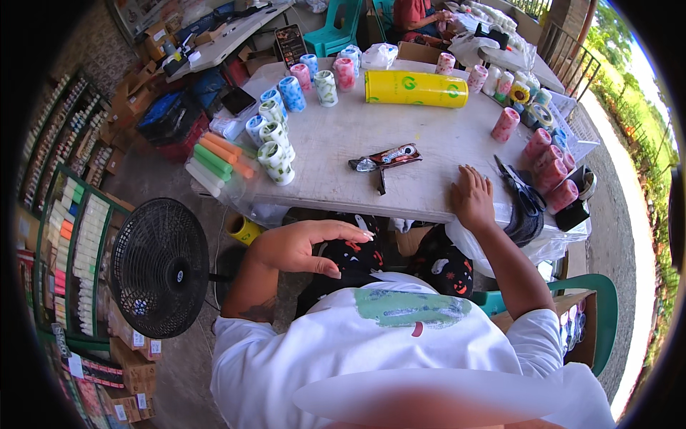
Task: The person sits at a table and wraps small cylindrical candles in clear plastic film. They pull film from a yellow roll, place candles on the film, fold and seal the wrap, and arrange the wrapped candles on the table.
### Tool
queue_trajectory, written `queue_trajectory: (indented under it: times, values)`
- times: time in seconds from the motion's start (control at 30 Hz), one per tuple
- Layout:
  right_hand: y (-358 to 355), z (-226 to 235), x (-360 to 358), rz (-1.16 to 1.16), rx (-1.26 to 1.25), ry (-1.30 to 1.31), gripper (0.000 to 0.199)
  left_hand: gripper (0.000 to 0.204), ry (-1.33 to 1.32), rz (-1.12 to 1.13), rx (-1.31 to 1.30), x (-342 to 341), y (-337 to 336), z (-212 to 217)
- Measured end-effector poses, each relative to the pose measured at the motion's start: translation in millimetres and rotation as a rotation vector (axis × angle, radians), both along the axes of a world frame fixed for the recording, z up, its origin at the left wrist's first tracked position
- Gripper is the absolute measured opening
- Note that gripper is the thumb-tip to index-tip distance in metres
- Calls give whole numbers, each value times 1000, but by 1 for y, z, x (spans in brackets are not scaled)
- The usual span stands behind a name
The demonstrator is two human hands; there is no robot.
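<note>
My left hand (307, 243) hovers over my lap, just short of the table's front edge. Its fingers are stretched out with the thumb apart, holding nothing. My right hand (473, 197) lies flat on the white table (336, 189) near the front right edge, fingers spread. Right of it lies a pair of dark-handled scissors (522, 187), pointing away from me. A torn brown snack wrapper (397, 156) with a crumpled silver end lies mid-table, touched by neither hand. A small dark strip (381, 181) hangs below it.
Patterned cylinders in green (275, 161), blue (291, 93) and pink (505, 124) line the table's left, back and right. A yellow roll (416, 89) lies at the back. Plain coloured tubes (218, 157) rest at the left corner. A black fan (163, 268) stands left; another person (421, 18) sits beyond.
</note>
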State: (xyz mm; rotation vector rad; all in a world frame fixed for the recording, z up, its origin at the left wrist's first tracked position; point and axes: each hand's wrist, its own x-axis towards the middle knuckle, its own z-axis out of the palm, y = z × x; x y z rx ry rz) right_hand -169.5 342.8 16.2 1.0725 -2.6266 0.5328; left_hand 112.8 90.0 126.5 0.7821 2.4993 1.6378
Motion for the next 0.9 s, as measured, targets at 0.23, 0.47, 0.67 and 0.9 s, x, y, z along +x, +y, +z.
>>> queue_trajectory:
  times: [0.23, 0.47, 0.67, 0.9]
  values:
    - [-1, 4, 1, 10, -20, -2, 51, 62, 250, 674, -234, -68, -20, -37]
    - [-4, 9, 5, -16, -153, 11, 56, 78, 266, 880, -579, -140, -22, -84]
    - [-5, 10, 8, -34, -198, 42, 55, 53, 244, 855, -567, -159, -6, -95]
    - [3, 3, 4, 9, -220, 56, 53, 44, 251, 1164, -559, -127, -43, -93]
